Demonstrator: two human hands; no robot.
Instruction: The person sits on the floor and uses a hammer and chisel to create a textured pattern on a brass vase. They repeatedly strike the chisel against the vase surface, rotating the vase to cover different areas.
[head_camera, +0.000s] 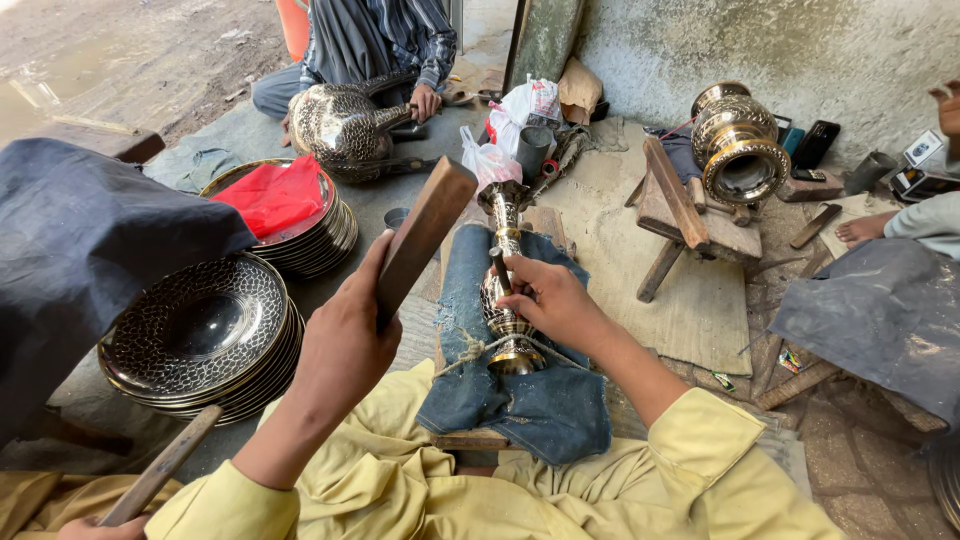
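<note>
**Caption desk:** What does the head view show?

**Photographer:** A person in yellow sleeves sits on the floor (400, 215) of a metal workshop. The left hand (345, 335) is wrapped tight round a wooden mallet block (425, 235), raised and tilted above the work. The right hand (550, 300) is closed on a short dark punch (498, 268), its tip set against a slim brass vase (505, 290).

**Caption desk:** Where does the vase lie?

**Photographer:** On its side over a denim-wrapped rest (520, 395) in front of the lap, foot towards the worker, mouth pointing away, with a twine loop (470, 348) about the foot end.

**Caption desk:** How would it handle?

**Photographer:** By its look, stiff metal, fairly weighty for its width, polished and so likely slippery; being round, it would roll without the cloth and twine. The narrow waist under the right hand, or the flared foot, look the surest places to hold; the thin engraved wall could probably dent under a stray blow.

**Caption desk:** Surroundings?

**Photographer:** Stacked engraved plates (200, 330) at left, a red cloth (275, 195) on a farther stack, a large brass urn (738, 140) on a wooden stand (690, 215) at right. Another person (375, 40) sits beyond with a big engraved vessel (340, 125); a third person's bare foot (862, 230) shows at the right edge
</note>
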